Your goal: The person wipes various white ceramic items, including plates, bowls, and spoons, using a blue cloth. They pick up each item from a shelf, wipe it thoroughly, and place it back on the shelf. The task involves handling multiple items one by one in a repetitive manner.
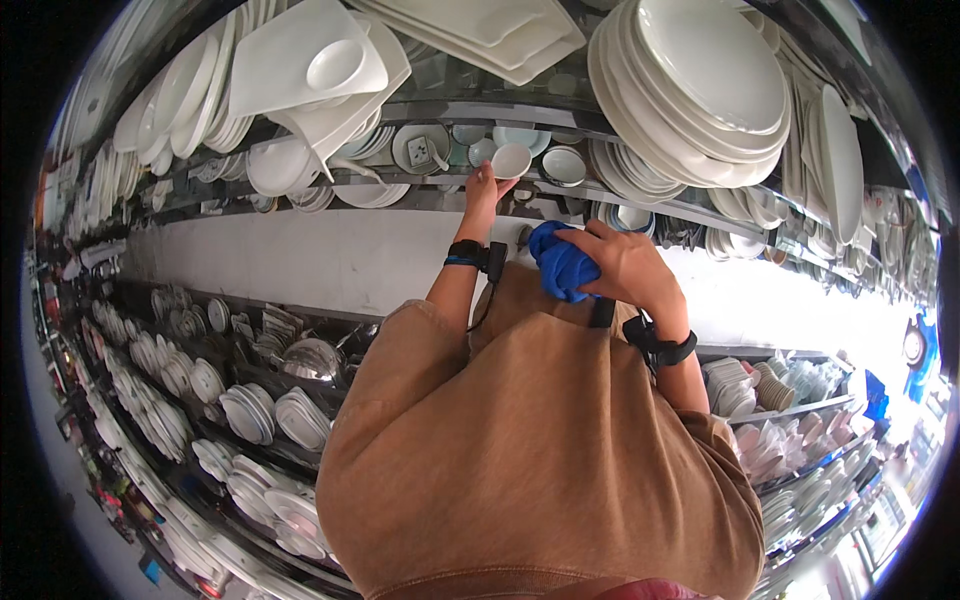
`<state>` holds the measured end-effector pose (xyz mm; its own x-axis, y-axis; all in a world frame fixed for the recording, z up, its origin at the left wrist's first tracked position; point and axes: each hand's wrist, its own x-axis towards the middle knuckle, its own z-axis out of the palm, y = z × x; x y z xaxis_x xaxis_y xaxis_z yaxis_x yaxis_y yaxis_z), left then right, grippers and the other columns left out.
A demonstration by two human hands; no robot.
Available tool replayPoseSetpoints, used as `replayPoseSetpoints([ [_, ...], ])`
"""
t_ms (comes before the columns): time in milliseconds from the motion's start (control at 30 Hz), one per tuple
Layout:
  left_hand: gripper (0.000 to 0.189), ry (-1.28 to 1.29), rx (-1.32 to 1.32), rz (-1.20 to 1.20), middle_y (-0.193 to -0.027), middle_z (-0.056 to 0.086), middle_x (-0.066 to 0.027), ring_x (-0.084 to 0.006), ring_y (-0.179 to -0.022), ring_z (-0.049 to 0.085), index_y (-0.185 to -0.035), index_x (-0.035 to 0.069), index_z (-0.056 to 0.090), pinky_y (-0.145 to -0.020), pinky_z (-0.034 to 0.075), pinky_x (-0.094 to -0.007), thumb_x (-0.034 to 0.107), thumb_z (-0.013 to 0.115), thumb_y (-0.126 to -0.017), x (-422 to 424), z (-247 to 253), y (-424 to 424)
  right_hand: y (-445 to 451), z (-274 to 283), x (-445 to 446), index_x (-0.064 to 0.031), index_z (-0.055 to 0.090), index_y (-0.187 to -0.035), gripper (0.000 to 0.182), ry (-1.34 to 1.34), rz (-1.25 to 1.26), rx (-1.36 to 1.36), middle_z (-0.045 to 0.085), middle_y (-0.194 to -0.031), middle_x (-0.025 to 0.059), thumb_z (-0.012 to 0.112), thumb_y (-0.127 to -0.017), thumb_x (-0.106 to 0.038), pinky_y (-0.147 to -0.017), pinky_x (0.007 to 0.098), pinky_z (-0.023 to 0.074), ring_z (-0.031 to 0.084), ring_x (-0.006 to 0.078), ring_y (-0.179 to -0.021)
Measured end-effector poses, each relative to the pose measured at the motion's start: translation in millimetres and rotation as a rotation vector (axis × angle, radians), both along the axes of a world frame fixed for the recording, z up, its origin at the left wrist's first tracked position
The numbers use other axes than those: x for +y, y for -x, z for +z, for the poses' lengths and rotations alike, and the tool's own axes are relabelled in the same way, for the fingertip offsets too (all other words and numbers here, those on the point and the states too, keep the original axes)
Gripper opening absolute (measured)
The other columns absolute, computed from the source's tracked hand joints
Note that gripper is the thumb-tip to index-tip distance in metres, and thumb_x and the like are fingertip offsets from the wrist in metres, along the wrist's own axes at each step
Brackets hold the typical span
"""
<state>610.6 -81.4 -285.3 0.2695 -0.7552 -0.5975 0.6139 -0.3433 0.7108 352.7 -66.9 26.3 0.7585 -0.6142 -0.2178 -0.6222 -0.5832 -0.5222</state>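
My left hand (487, 189) reaches to the shelf in front of me and holds a small white bowl (511, 161) by its side, thumb near the rim. The bowl's inside faces up towards me. In my right hand (628, 262) is a bunched blue cloth (561, 262), held near my chest and apart from the bowl. Right of the held bowl, a dark-rimmed bowl (563, 166) sits on the shelf. On the other side lies a round dish (420, 148) with a small patterned square piece and a white spoon. A light blue plate (523, 139) is partly hidden behind the held bowl.
Overhead at right, a tall stack of round white plates (712, 67) juts over the shelf edge. Square white plates (307, 71) overhang at upper left, and rectangular platters (487, 30) at top centre. Behind me, racks hold stacked dishes (247, 412) and a metal pan (311, 361).
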Motion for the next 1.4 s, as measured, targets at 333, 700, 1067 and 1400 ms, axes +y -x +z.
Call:
replayPoseSetpoints([
  [333,0.042,-0.225,-0.126,0.04,-0.121,0.072,-0.0144,-0.0267,-0.094,0.077,-0.134,0.0,0.059,-0.081,0.069,-0.0348,0.036,0.051,-0.114,-48,-26,22,19,4,-8,-0.0207,0.061,-0.145,0.086,-0.024,-0.104,-0.026,0.068,-0.116,0.014,0.092,-0.065,-0.02,-0.078,0.0468,0.0602,0.072,0.0392,-0.093],
  [700,0.034,0.017,-0.063,0.084,-0.128,0.067,-0.0127,-0.0222,-0.114,0.067,-0.14,-0.005,0.06,-0.095,0.065,-0.0343,0.014,0.057,-0.112,-62,-61,24,19,2,-17,-0.0217,0.06,-0.147,0.087,-0.039,-0.121,-0.006,0.067,-0.113,0.012,0.092,-0.065,-0.018,-0.079,0.0463,0.0597,0.072,0.0379,-0.093],
  [1067,0.032,-0.089,-0.019,0.072,-0.133,0.064,-0.0175,-0.0273,-0.113,0.069,-0.136,-0.007,0.059,-0.092,0.066,-0.0316,0.012,0.058,-0.11,-70,-64,23,22,1,-19,-0.0218,0.06,-0.146,0.084,-0.018,-0.13,-0.018,0.067,-0.113,0.0116,0.09,-0.068,-0.019,-0.076,0.0461,0.0601,0.072,0.0376,-0.091],
  [1400,0.032,-0.049,0.013,0.03,-0.135,0.063,-0.0171,-0.0268,-0.115,0.068,-0.135,-0.007,0.06,-0.094,0.064,-0.0308,0.014,0.056,-0.111,-66,-63,19,21,4,-16,-0.0218,0.06,-0.146,0.084,-0.009,-0.125,-0.03,0.067,-0.112,0.0109,0.091,-0.068,-0.02,-0.075,0.0455,0.0599,0.072,0.0371,-0.09],
])
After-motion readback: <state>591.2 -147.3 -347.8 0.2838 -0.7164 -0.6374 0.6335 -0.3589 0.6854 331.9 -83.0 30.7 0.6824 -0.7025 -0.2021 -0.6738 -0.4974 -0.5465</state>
